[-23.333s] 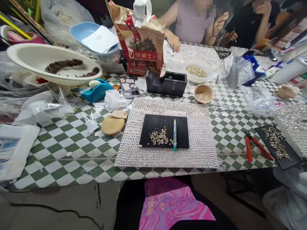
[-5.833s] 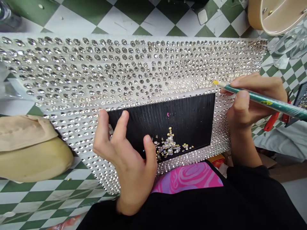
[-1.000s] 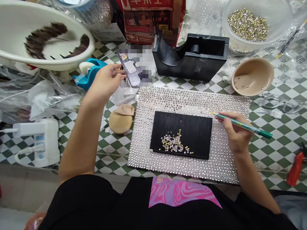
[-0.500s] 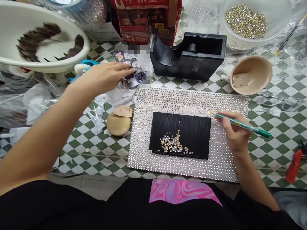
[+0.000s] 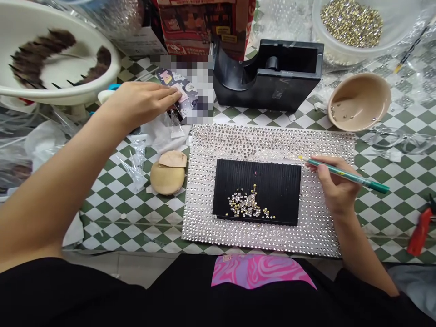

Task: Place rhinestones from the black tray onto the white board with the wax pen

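My left hand (image 5: 143, 102) is stretched out at the back left, fingers extended and lying over the near edge of a phone in a dark patterned case (image 5: 185, 93). Part of that phone is blurred out. My right hand (image 5: 339, 181) grips a green pencil (image 5: 347, 173) with a yellowish tip, pointing left. Below that tip lies a black ridged tray (image 5: 259, 181) with a small heap of rhinestones (image 5: 243, 202) near its front edge. The tray rests on a white sheet studded with rhinestones (image 5: 200, 181).
A black tape dispenser (image 5: 269, 86) stands behind the sheet. At the right are a beige bowl (image 5: 359, 102), a tub of gold rhinestones (image 5: 352, 22) and red-handled pliers (image 5: 418, 234). A round tan pad (image 5: 166, 177) lies left, below a white basin (image 5: 78, 93).
My left hand has shifted slightly left and now lies lower over the phone's edge. The right hand keeps its hold on the pencil, nearly still. The view has moved slightly.
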